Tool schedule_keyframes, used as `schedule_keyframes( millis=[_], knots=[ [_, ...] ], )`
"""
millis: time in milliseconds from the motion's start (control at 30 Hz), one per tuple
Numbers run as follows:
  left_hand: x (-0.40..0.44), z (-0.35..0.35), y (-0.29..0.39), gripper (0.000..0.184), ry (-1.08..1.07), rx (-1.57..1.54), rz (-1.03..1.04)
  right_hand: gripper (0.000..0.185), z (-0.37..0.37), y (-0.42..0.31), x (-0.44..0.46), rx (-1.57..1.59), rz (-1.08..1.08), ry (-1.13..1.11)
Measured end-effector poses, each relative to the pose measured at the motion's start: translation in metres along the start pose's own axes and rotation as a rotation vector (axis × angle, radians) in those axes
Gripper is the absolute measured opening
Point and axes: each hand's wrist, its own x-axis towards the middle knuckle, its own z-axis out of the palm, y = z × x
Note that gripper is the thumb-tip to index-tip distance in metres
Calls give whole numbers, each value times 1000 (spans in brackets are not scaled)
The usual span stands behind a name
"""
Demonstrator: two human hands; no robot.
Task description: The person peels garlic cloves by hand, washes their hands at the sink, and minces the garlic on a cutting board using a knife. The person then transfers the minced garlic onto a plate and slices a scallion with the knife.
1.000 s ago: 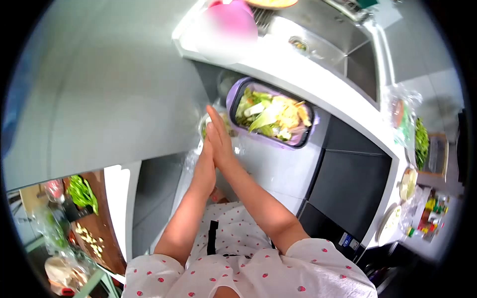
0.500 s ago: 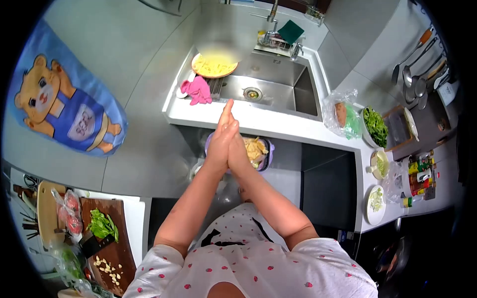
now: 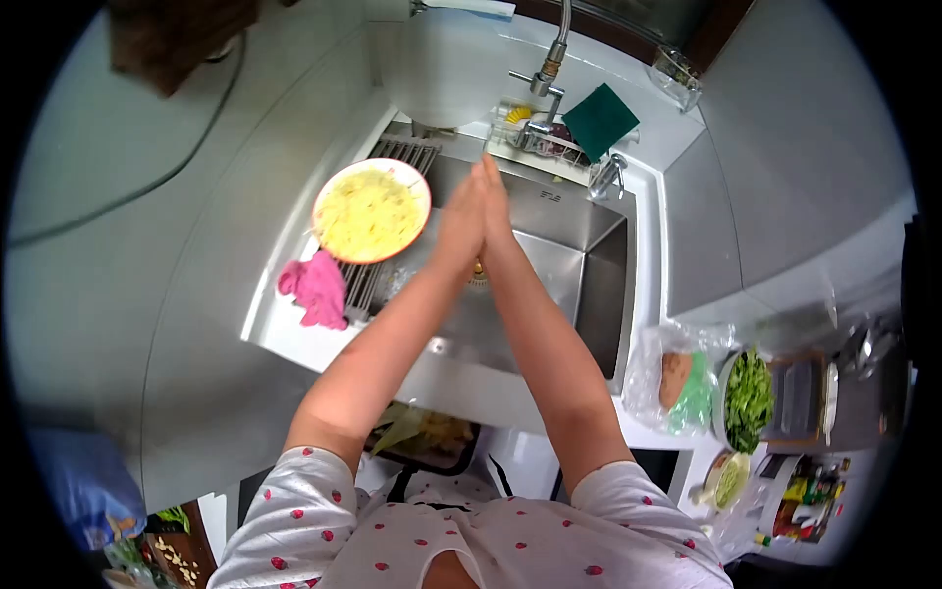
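Palm to palm, my left hand [image 3: 463, 221] and my right hand [image 3: 497, 211] are pressed together over the steel sink [image 3: 540, 265]. Their fingers are stretched out and point toward the faucet [image 3: 546, 83]. Nothing shows between them, though the palms themselves are hidden. To the left of my hands, a red-rimmed bowl of yellow shreds [image 3: 371, 214] rests on the metal rack [image 3: 363, 285] at the sink's side. A pink cloth [image 3: 316, 290] lies by that bowl.
Below the counter edge is a black-rimmed bin with scraps [image 3: 427, 437]. On the right counter are a plastic bag [image 3: 677, 381], a bowl of green leaves [image 3: 748, 401] and a small cup [image 3: 727, 481]. A dark green cloth [image 3: 600, 122] hangs behind the sink.
My joined hands have moved from above the bin, past the counter edge, to over the sink. The view has shifted toward the sink and faucet.
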Motion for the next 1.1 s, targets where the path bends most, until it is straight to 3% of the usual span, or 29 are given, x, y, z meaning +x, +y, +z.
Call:
schedule_keyframes(
  millis=[33, 100, 167, 267, 300, 567, 700, 800, 933, 1033, 1067, 1100],
  knots=[
    [25, 2, -7, 46, 83, 146, 71, 52, 0, 5, 25, -12, 25, -27],
    [62, 9, -11, 44, 156, 34, -2, 51, 1, 7, 70, 93, 68, -98],
    [94, 15, -15, 47, 266, 28, 79, 50, 6, 7, 100, 137, 99, -151],
    [145, -7, -33, 45, 291, -208, -62, 49, 10, 15, 131, 137, 129, -159],
    [154, -6, -37, 49, 358, -125, 35, 49, 13, 20, 138, 160, 141, -141],
    [181, 13, -40, 55, 336, 26, -79, 37, -10, 39, 148, 576, 270, 55],
    [194, -2, -85, 57, 263, 320, 56, 26, -35, 57, 154, 647, 320, 151],
    [171, -1, -112, 28, 148, 88, -104, 22, -54, 67, 158, 654, 349, 390],
    [154, 28, -129, 25, 241, -265, -301, 27, -92, 82, 154, 517, 374, 169],
    [152, 44, -125, 23, 275, -349, -428, 30, -115, 75, 157, 374, 484, 69],
    [152, 45, -133, 23, 238, 170, -235, 33, -114, 59, 148, 421, 598, 15],
    [152, 45, -140, 22, 188, 686, -39, 33, -114, 59, 143, 399, 571, 23]
  ],
)
